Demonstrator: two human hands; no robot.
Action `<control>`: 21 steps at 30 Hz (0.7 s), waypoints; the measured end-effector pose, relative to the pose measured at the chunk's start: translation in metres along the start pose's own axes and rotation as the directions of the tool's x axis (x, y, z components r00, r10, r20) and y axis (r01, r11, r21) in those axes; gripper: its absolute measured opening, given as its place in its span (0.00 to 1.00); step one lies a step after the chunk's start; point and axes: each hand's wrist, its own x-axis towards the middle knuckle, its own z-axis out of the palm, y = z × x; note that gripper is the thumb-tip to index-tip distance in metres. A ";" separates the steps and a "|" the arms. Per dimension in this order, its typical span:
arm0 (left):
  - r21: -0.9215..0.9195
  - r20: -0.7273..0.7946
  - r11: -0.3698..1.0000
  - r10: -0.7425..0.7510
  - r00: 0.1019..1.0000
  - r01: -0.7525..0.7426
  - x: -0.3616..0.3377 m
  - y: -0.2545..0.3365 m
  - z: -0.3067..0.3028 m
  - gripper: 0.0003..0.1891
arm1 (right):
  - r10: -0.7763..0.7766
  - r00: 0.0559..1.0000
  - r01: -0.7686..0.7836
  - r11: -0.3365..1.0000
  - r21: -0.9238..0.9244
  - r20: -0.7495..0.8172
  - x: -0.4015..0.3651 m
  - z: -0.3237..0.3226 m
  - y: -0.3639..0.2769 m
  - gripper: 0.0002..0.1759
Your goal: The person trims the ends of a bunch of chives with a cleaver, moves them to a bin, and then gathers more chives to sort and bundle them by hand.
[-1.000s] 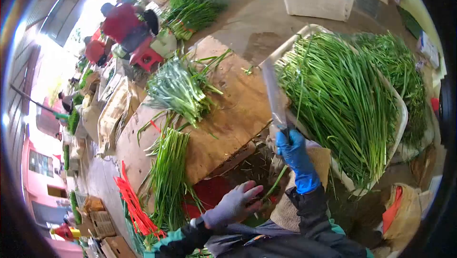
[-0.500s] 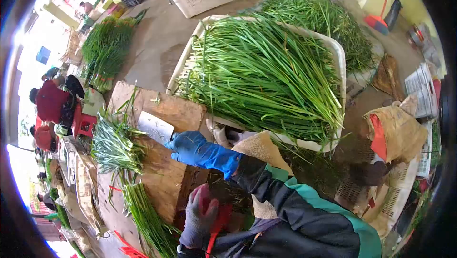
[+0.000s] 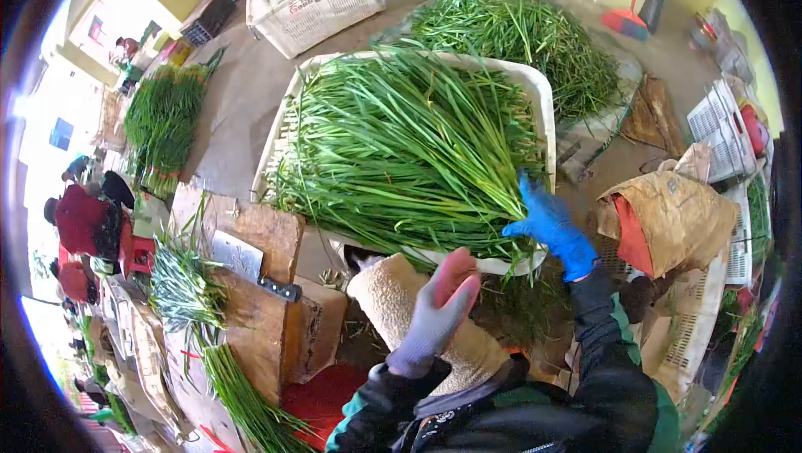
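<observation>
My right hand (image 3: 558,231), in a blue glove, reaches to the right end of the white tray (image 3: 545,110). Its thumb and fingers are spread around the gathered pale ends of long green stalks (image 3: 418,144). My left hand (image 3: 441,307), in a grey and pink glove, is raised in front of the tray's near edge, open and with nothing in it. A cleaver (image 3: 238,254) lies on the wooden board (image 3: 251,319), its dark handle over the board's edge. Beside the blade sits a bunch of cut greens (image 3: 184,282); below is a bundle of green stalks (image 3: 242,394).
Behind the tray lies a heap of loose greens (image 3: 535,52). A white crate (image 3: 322,6) stands at the back left, near tied green bundles (image 3: 163,123). A brown sack (image 3: 668,219) is at right. Other people (image 3: 88,219) sit at far left.
My right hand has let go of the cleaver, leaving it on the board, and has swung right to the stalks in the tray. My left hand has risen and moved right. The view has shifted.
</observation>
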 end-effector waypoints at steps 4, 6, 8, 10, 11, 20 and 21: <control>-0.175 -0.045 0.981 -0.092 0.995 0.083 0.050 -0.034 0.015 0.30 | 0.181 0.979 -0.181 0.983 -0.006 0.097 0.020 -0.010 -0.010 0.54; -0.241 -0.066 0.961 -0.152 0.986 0.132 0.064 -0.038 0.017 0.32 | 0.127 0.992 -0.127 0.992 0.025 0.002 0.022 -0.009 0.005 0.46; -0.223 -0.089 0.964 -0.170 0.981 0.147 0.074 -0.040 0.015 0.35 | 0.107 0.988 -0.135 0.952 0.275 0.115 0.030 -0.024 0.014 0.39; -0.216 -0.068 0.963 -0.180 0.981 0.161 0.080 -0.041 0.016 0.36 | 0.172 0.979 -0.198 0.940 0.278 0.113 0.029 -0.051 0.001 0.27; -0.206 -0.055 0.964 -0.183 0.982 0.168 0.081 -0.041 0.018 0.36 | 0.128 0.989 -0.148 0.924 0.353 0.078 0.030 -0.051 0.007 0.26; -0.403 -0.094 0.905 -0.192 0.977 0.139 0.124 -0.038 0.023 0.17 | -0.161 0.962 0.213 0.948 0.235 -0.220 -0.016 0.014 -0.055 0.14; -0.358 -0.092 0.919 -0.208 0.974 0.163 0.115 -0.025 0.027 0.15 | -0.118 0.992 0.125 0.963 0.237 -0.042 -0.018 0.013 -0.057 0.19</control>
